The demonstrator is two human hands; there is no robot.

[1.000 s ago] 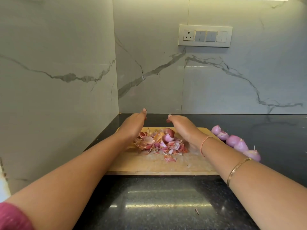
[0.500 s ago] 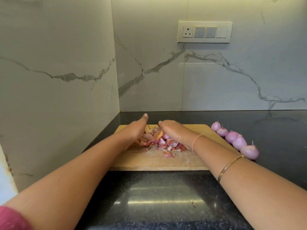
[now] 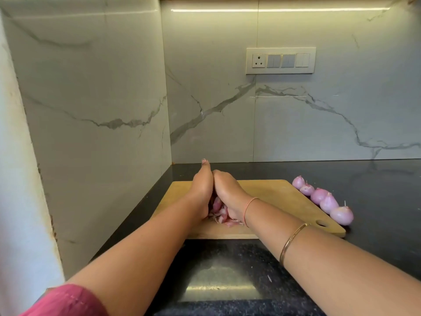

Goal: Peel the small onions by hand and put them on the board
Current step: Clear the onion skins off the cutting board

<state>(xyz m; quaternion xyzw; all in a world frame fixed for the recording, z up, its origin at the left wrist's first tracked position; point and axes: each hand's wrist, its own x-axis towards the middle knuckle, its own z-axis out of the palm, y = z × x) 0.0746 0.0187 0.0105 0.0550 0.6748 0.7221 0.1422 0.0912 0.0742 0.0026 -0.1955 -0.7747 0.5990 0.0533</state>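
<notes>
Five peeled onions (image 3: 319, 195) are lined up on the black counter (image 3: 376, 190), just beside the right edge of the wooden board (image 3: 273, 197). A heap of pink peels (image 3: 219, 213) on the board is enclosed between the left hand (image 3: 201, 188) and right hand (image 3: 227, 190), which are pressed side to side. The left thumb (image 3: 205, 164) is held up straight, but the other fingers are hidden behind the hands, so their state cannot be told.

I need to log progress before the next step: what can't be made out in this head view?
Head view only:
1. Peel pile: mostly hidden between left hand and right hand; only its near fringe shows.
2. Fingers of both hands: behind the hands' backs, so the grip is unclear.
3. What lies inside the pile: hidden by both hands.
</notes>
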